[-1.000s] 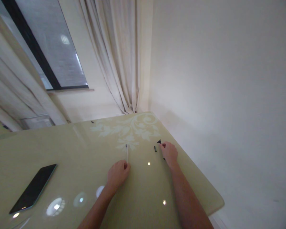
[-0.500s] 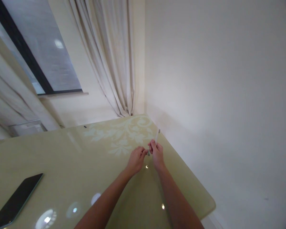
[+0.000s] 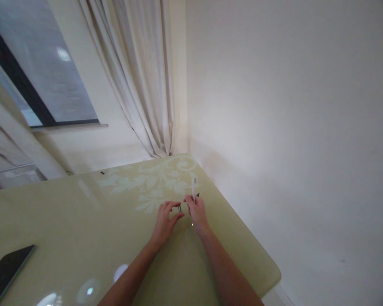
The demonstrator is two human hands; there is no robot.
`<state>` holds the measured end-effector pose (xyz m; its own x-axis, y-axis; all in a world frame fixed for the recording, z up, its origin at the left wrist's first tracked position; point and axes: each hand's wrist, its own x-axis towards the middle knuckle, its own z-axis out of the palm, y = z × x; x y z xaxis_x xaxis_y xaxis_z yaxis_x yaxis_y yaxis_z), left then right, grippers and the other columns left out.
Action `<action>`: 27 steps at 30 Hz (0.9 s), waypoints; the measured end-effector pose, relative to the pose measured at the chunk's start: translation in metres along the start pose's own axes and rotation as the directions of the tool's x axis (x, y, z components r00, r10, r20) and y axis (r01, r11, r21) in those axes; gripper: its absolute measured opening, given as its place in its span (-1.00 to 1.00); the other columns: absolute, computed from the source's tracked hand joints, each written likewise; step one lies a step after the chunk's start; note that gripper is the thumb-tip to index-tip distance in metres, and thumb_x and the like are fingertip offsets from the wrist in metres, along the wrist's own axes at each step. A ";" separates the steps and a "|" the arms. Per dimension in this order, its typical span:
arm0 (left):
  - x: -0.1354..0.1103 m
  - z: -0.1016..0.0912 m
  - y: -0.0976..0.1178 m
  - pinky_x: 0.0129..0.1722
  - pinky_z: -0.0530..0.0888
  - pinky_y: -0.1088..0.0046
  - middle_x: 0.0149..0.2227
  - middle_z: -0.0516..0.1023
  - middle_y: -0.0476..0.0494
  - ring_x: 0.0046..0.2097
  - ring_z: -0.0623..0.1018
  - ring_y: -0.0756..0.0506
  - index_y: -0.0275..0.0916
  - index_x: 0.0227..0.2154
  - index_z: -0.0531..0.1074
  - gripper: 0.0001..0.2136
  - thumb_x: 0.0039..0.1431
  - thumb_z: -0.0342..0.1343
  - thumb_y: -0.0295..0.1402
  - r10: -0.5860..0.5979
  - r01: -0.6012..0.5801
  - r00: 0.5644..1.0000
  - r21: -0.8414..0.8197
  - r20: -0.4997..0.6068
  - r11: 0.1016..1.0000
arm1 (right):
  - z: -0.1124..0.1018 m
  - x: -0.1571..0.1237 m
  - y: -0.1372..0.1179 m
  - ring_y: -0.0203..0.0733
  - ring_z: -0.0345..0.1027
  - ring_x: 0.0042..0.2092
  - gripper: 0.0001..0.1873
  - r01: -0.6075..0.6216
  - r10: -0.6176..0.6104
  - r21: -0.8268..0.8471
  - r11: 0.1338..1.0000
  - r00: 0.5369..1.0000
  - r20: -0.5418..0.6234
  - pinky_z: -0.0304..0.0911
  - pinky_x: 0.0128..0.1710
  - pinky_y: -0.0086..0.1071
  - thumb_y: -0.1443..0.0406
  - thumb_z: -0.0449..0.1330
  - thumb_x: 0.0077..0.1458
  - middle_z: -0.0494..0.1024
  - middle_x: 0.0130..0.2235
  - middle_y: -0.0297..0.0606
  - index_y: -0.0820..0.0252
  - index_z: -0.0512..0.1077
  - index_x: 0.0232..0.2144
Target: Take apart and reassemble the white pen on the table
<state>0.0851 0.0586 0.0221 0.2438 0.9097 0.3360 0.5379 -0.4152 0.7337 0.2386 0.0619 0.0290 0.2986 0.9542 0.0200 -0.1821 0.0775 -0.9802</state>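
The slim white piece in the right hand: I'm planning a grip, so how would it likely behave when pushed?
The slim white piece juts past the right hand without visible sagging, so it is probably fairly stiff. Slender beside the hand, it is likely light. Its dark tip sticks out free, so a knock there might swivel it.

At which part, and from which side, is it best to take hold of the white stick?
Probably by the bare white shaft below its grey tip, from the left: this slim part sticks out beyond the right hand, and a small dark piece shows close on the shaft's right.
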 end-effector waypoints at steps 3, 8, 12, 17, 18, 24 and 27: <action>-0.031 -0.034 -0.009 0.04 0.49 0.06 0.00 0.64 -0.24 0.06 0.53 -0.32 -0.06 0.03 0.61 -0.71 0.32 0.22 -0.15 0.018 -0.021 0.994 -0.031 -0.108 0.999 | 0.018 -0.018 0.006 -0.40 -0.09 -0.60 -0.46 -0.109 0.116 -0.041 0.993 0.958 0.263 -0.21 -0.60 -0.42 -0.20 0.36 0.04 0.19 -0.62 -0.56 0.15 0.48 -0.47; -0.077 -0.064 -0.020 -0.01 0.49 0.09 -0.07 0.67 -0.21 0.00 0.53 -0.32 -0.01 -0.03 0.65 -0.69 0.25 0.32 -0.02 0.005 -0.034 0.959 -0.097 -0.284 0.995 | 0.043 -0.052 0.007 -0.44 -0.17 -0.61 -0.47 -0.294 0.239 0.019 0.956 0.811 0.534 -0.29 -0.58 -0.41 -0.13 0.47 -0.03 0.15 -0.66 -0.58 0.18 0.49 -0.48; -0.092 -0.066 -0.020 -0.15 0.51 0.19 -0.10 0.66 -0.22 -0.08 0.54 -0.29 -0.02 -0.03 0.66 -0.64 0.23 0.32 0.03 -0.037 -0.014 0.938 -0.145 -0.346 0.989 | 0.050 -0.069 0.006 -0.47 -0.18 -0.60 -0.47 -0.413 0.299 0.027 0.910 0.700 0.649 -0.33 -0.57 -0.40 -0.11 0.51 -0.04 0.23 -0.61 -0.55 0.24 0.58 -0.38; -0.093 -0.070 -0.019 -0.21 0.55 0.23 -0.12 0.66 -0.21 -0.13 0.56 -0.25 -0.05 -0.03 0.67 -0.63 0.24 0.31 0.03 -0.004 -0.048 0.939 -0.141 -0.345 0.989 | 0.051 -0.074 0.009 -0.49 -0.14 -0.60 -0.43 -0.494 0.346 0.064 0.867 0.690 0.635 -0.33 -0.57 -0.39 -0.08 0.62 -0.22 0.24 -0.60 -0.55 0.24 0.57 -0.42; -0.093 -0.072 -0.020 -0.18 0.57 0.23 -0.11 0.66 -0.21 -0.11 0.57 -0.25 -0.04 -0.01 0.66 -0.64 0.26 0.31 0.02 0.018 -0.062 0.943 -0.121 -0.331 0.991 | 0.050 -0.074 0.009 -0.49 -0.14 -0.60 -0.42 -0.502 0.353 0.064 0.863 0.687 0.635 -0.33 -0.56 -0.39 -0.08 0.62 -0.23 0.26 -0.60 -0.54 0.24 0.57 -0.42; -0.095 -0.074 -0.021 0.04 0.59 0.14 -0.06 0.67 -0.18 0.00 0.61 -0.24 0.01 0.09 0.63 -0.67 0.31 0.30 -0.10 0.119 -0.127 0.965 -0.020 -0.234 0.992 | 0.046 -0.070 0.012 -0.49 -0.13 -0.60 -0.40 -0.468 0.351 0.027 0.884 0.700 0.622 -0.35 -0.56 -0.38 -0.10 0.62 -0.21 0.24 -0.62 -0.55 0.27 0.60 -0.40; -0.087 -0.087 -0.026 -0.04 0.61 0.17 0.00 0.66 -0.21 -0.04 0.62 -0.22 -0.03 0.15 0.58 -0.61 0.32 0.24 -0.08 0.039 -0.045 0.980 -0.030 -0.194 0.999 | 0.045 -0.068 0.013 -0.48 -0.12 -0.59 -0.41 -0.463 0.369 0.015 0.886 0.727 0.580 -0.34 -0.56 -0.39 -0.10 0.62 -0.22 0.21 -0.62 -0.56 0.24 0.58 -0.41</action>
<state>-0.0203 -0.0102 0.0245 0.1030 0.8753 0.4724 0.5014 -0.4559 0.7353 0.1732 0.0110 0.0234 -0.3933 0.8893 -0.2333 -0.3138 -0.3683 -0.8751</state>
